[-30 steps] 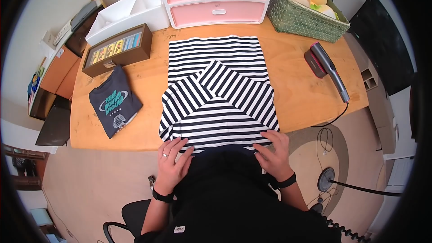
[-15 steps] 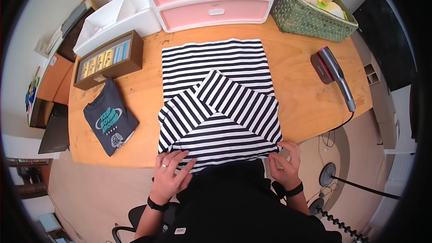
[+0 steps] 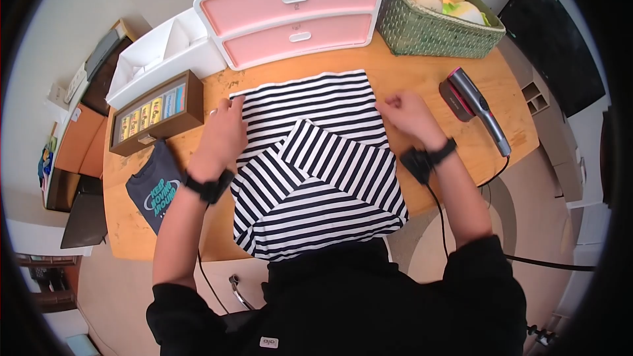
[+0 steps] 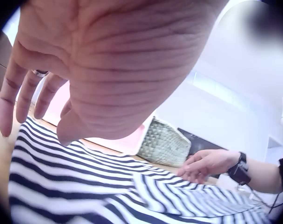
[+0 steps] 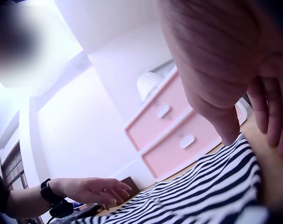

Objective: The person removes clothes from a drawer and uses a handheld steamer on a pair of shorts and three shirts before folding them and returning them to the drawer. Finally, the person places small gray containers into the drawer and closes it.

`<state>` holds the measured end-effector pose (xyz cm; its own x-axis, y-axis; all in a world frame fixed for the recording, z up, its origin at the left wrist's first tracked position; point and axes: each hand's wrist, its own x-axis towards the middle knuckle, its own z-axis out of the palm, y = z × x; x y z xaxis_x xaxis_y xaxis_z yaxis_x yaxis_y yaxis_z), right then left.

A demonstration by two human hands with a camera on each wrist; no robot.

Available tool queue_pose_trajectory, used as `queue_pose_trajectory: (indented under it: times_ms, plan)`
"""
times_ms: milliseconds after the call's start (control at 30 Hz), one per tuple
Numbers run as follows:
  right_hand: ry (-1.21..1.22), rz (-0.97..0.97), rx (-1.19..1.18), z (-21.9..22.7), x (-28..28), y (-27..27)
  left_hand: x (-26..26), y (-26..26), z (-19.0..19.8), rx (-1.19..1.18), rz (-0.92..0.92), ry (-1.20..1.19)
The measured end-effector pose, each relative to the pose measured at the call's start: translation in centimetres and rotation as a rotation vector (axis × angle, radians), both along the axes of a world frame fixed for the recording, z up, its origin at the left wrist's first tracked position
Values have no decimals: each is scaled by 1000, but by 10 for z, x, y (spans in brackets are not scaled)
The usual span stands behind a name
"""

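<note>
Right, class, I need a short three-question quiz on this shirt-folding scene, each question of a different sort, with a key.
1. True or false: the left hand is at the left edge of the striped shirt.
2. Multiple choice: what lies to the right of the right hand on the wooden table? A) handheld steamer B) a kettle C) scissors
3. Fill in: the dark folded T-shirt lies in front of the brown ____ box.

Key: 1 true; 2 A; 3 display
</note>
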<state>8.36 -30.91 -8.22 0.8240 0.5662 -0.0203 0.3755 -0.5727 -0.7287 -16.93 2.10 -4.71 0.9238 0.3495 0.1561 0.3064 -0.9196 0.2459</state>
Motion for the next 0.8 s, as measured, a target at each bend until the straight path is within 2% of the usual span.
queue_pose_trajectory:
  times_ms: [33, 67, 133, 167, 267, 367, 533, 600, 667, 767, 800]
  plan:
    - [107, -64, -29, 14, 6, 21, 17, 8, 1, 32, 97, 74]
    - [-22, -26, -58, 10, 21, 34, 28, 16, 3, 37, 115, 115]
    - [195, 27, -33, 10, 40, 49, 43, 29, 0, 37, 158, 205]
    - [250, -9, -64, 12, 44, 57, 46, 37, -5, 27, 132, 127]
    - [293, -8, -157, 21, 49, 72, 54, 54, -9, -46, 132, 127]
    - [273, -40, -161, 18, 65, 85, 65, 63, -18, 35, 126, 13]
    - [159, -88, 2, 9, 83, 95, 78, 71, -23, 239, 183, -35]
    - [168, -115, 58, 10, 82, 90, 72, 56, -11, 333, 159, -17]
    - [198, -94, 65, 4, 87, 83, 60, 14, 17, 257, 99, -38]
    - [209, -59, 53, 8, 89, 84, 39, -90, 56, 24, -179, 19]
    - [202, -61, 7, 13, 90, 88, 30, -124, 51, -46, -338, -32]
